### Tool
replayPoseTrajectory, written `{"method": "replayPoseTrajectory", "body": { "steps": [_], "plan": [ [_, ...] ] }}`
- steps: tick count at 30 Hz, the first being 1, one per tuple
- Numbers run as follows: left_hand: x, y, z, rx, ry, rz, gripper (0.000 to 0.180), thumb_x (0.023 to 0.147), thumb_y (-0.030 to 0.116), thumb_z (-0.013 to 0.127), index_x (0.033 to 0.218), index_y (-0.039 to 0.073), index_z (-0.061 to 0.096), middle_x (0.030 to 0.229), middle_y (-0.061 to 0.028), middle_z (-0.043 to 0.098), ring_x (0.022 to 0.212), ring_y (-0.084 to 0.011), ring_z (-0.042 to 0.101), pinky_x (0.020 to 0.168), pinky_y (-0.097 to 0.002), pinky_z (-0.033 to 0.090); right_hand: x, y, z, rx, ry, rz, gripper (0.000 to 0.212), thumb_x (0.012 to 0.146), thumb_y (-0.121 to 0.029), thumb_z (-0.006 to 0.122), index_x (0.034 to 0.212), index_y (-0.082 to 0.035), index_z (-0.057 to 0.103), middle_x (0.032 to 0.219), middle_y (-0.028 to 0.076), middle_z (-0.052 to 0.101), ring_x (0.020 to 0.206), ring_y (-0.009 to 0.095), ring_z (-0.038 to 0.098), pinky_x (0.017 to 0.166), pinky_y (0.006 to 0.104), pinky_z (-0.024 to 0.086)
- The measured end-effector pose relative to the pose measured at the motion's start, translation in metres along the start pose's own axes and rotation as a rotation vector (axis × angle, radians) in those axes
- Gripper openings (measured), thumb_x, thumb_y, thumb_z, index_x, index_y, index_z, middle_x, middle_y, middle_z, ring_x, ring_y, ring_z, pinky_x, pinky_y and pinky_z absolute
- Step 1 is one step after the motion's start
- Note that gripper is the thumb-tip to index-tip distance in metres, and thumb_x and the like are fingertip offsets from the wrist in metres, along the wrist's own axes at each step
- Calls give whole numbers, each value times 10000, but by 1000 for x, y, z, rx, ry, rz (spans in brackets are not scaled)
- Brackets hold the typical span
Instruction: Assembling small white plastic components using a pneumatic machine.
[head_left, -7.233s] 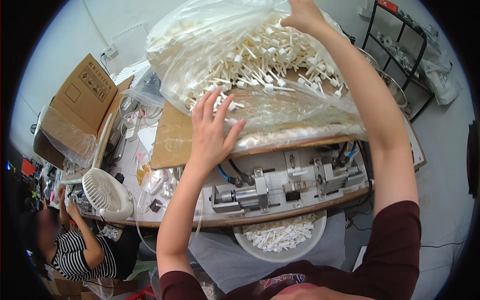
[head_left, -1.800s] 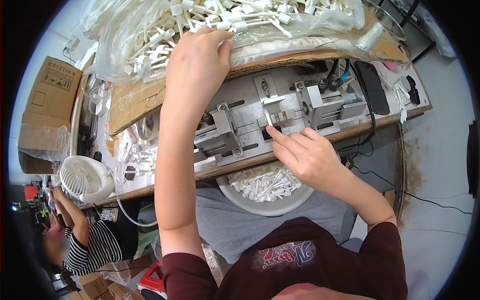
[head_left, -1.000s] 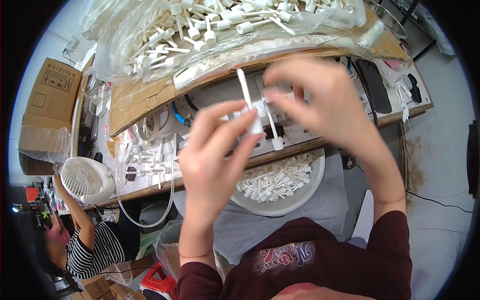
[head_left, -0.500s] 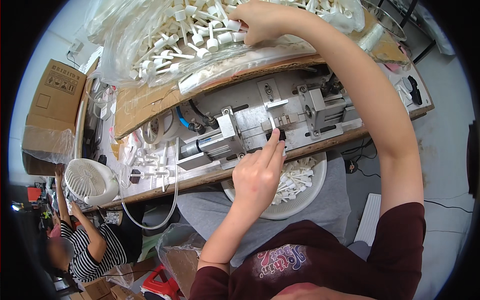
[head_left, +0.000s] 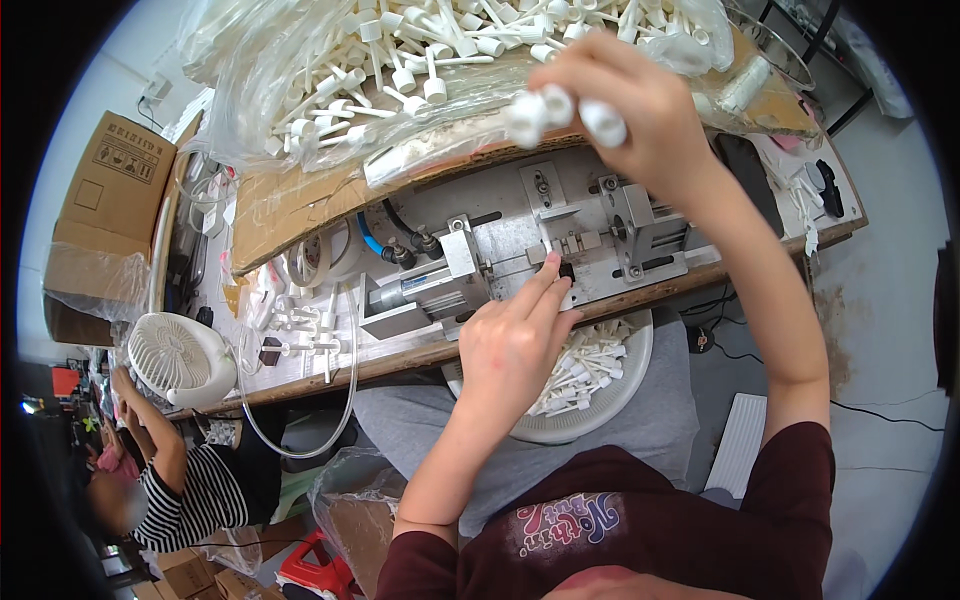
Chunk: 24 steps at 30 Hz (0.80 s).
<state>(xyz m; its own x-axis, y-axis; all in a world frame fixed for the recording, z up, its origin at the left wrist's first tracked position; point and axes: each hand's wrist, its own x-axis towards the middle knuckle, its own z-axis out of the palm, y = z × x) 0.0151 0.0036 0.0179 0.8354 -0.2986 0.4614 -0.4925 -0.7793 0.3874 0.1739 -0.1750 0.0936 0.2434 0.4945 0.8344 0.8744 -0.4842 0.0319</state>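
Observation:
In my right hand (head_left: 650, 120) are several white plastic scoops (head_left: 603, 124), blurred by motion, held just over the near edge of the cardboard. My left hand (head_left: 510, 340) reaches to the small metal fixture (head_left: 575, 243) in the middle of the bench device. Its index and middle fingers are stretched out, and a fingertip touches the end of a slim white stick (head_left: 545, 232) there. Behind, a heap of white scoops (head_left: 435, 88) lies in a clear plastic bag (head_left: 215, 125) on the cardboard (head_left: 285, 215).
Metal cylinder units flank the fixture, one on the left (head_left: 420, 285) and one on the right (head_left: 640, 225). A round white basket (head_left: 645, 365) with white pieces stands below the bench edge (head_left: 410, 365). A white fan (head_left: 180, 360) is at left, near a person in stripes (head_left: 195, 500).
My right hand has drawn back from the heap toward me, bringing several scoops with it. My left hand stays at the fixture, shifted only slightly.

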Motion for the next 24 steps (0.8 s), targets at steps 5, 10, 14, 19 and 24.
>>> {"method": "replayPoseTrajectory", "body": {
  "steps": [5,10,14,19,24],
  "plan": [
    [1,15,-22,-1011,154,-383,469,790,-132,745,1240,-93,623,1150,-193,676,963,-244,721,788,-313,626,-51,-57,-7,-63,-19,-155,271,735,-129,696,985,-27,689,933,68,654,751,189,646,621,304,547],
    [-3,15,-25,-718,195,-216,380,756,-103,777,1125,-36,714,1082,-144,696,952,-204,708,779,-319,615,-64,-73,-13,-68,-40,-135,367,691,-111,681,1038,4,707,1005,97,691,798,190,656,651,306,560],
    [-9,9,-3,-146,225,-6,358,724,-10,811,1074,-2,735,1124,-113,712,903,-219,697,722,-304,579,-76,-64,-20,-2,-53,7,389,712,-82,665,1089,9,702,1093,135,712,849,249,672,678,346,532],
    [-9,6,11,77,88,0,288,753,86,790,1035,44,747,1162,-54,726,681,-192,659,610,-301,533,-86,-70,-20,176,2,183,406,715,-32,678,1117,25,658,1125,164,708,843,283,668,672,356,503],
    [2,4,2,121,5,22,292,751,119,800,1035,72,753,1176,-25,726,550,-187,613,561,-284,510,-93,-69,-25,237,31,197,371,707,13,700,1075,21,650,1139,188,698,801,272,654,626,335,509]
  ]
}}
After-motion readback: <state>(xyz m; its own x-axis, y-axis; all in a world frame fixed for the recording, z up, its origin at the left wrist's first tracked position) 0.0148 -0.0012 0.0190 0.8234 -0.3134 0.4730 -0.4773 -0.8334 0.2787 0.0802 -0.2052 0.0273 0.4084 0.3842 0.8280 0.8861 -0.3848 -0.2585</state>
